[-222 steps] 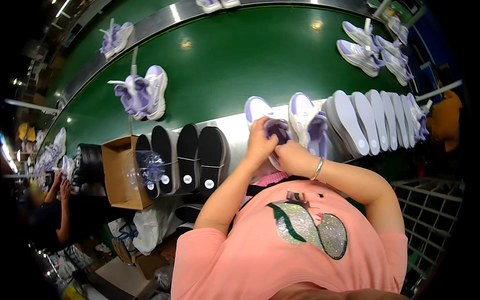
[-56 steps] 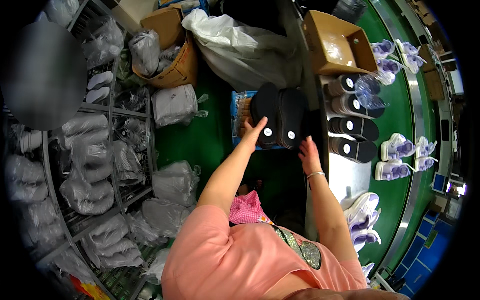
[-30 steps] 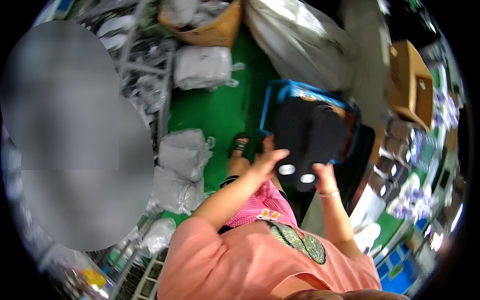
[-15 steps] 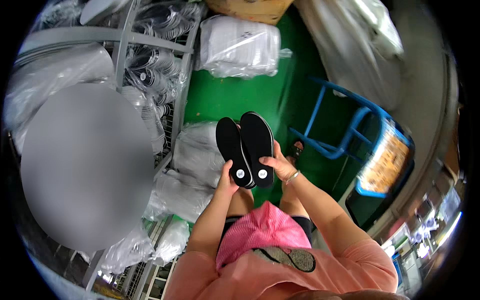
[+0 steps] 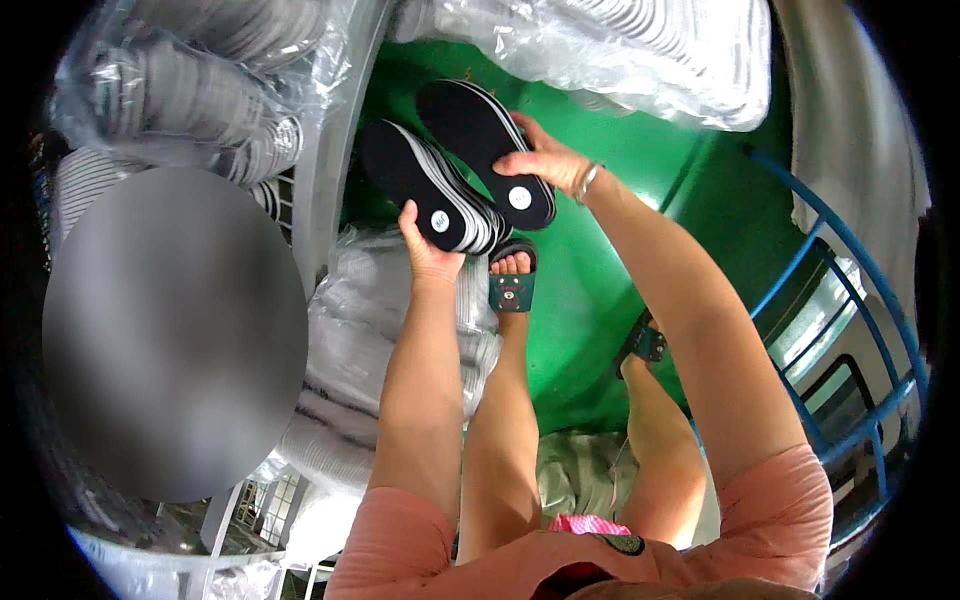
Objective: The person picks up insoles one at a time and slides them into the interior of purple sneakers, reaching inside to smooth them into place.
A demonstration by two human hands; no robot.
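My left hand [image 5: 432, 248] is closed round the heel end of a stack of black insoles [image 5: 410, 178], its thumb on the top one. White and black layers show along that stack's edge, and a round white sticker marks the heel. Beside it, slightly farther off, my right hand [image 5: 548, 162] grips a second stack of insoles [image 5: 470, 128] from its right side, thumb across the top. That stack also has a black top and a round white sticker near the heel. Both stacks tilt with their toe ends toward the far left.
A grey metal rack [image 5: 335, 150] at the left holds plastic-wrapped insole bundles [image 5: 190, 95]. More wrapped bundles [image 5: 375, 290] lie low by my left leg, and a large one [image 5: 640, 50] lies at the far side on the green floor [image 5: 585, 330]. Blue tubular metal frame [image 5: 885, 330] at right.
Both hands have moved farther forward and to the left with the insoles, whose toe ends now slant more leftward. The view has shifted, bringing my legs and sandals into fuller sight.
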